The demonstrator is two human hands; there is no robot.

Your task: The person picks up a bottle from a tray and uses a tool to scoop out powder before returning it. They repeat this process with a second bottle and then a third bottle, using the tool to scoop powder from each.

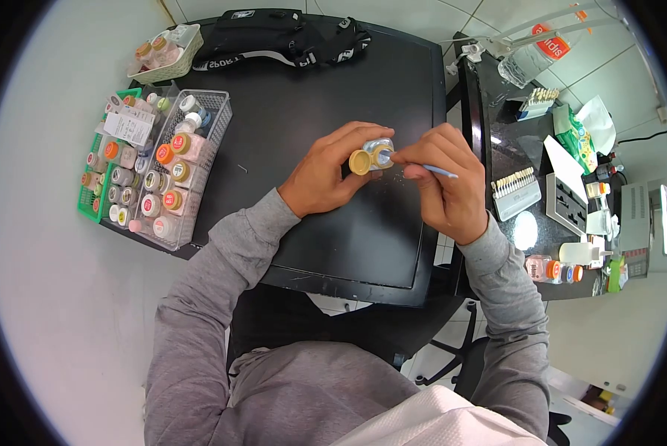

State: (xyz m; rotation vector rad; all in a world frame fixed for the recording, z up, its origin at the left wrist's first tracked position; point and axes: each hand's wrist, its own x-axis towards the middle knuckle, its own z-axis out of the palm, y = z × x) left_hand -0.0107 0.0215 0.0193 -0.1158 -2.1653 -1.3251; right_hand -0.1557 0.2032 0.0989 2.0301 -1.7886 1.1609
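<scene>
My left hand (pixel 324 172) is wrapped round a small clear jar (pixel 378 144), tilted with its mouth toward the right. A gold lid (pixel 360 162) sits off the mouth, beside the jar at my left fingers. In my right hand (pixel 452 182) is a thin tool with a light blue handle (pixel 442 172), pinched between thumb and fingers. The tool's other end points at the jar's mouth, its tip hidden by my fingers and the rim. Pale specks lie on the black table (pixel 333 253) below the hands.
Left on the table, a clear plastic basket (pixel 216 111) and a green basket (pixel 89 212) hold several lidded jars. A cream basket (pixel 188 67) and a black bag (pixel 263 44) lie at the back. The right-hand counter bears shade guides (pixel 516 197), a water bottle (pixel 523 65) and more jars (pixel 538 267).
</scene>
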